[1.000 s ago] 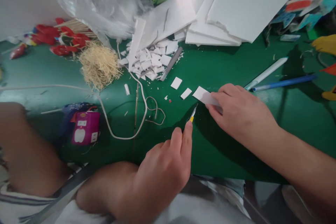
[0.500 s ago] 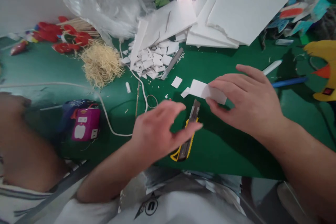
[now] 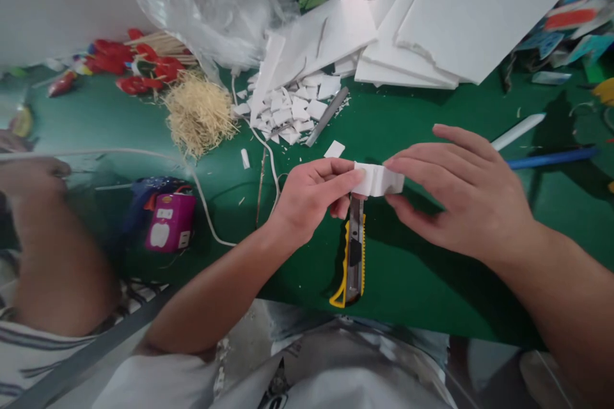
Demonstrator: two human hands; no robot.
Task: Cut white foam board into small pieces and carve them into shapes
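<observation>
Head view shows both hands meeting over the green surface [image 3: 307, 278] at a small white piece [image 3: 365, 180]. The left hand [image 3: 303, 199] pinches the piece's near-left end, thumb on top and fingers beneath. The right hand [image 3: 467, 201] curves loosely around its other end, thumb and forefinger parted; whether they grip it, I cannot tell. Just below the left fingertips lies a yellow utility knife [image 3: 355, 252], its blade pointing up toward the piece. Right beyond the left hand sits a flat white chip [image 3: 334, 149], and farther past it a heap of white scraps [image 3: 283, 112] with a grey strip [image 3: 327, 117] alongside. Larger white sheets [image 3: 480, 19] are stacked beyond both hands. A blue pen [image 3: 559, 157] extends out to the right of the right hand. Well left of the left hand is a purple box [image 3: 170, 223], near another person's arm [image 3: 60, 255].
</observation>
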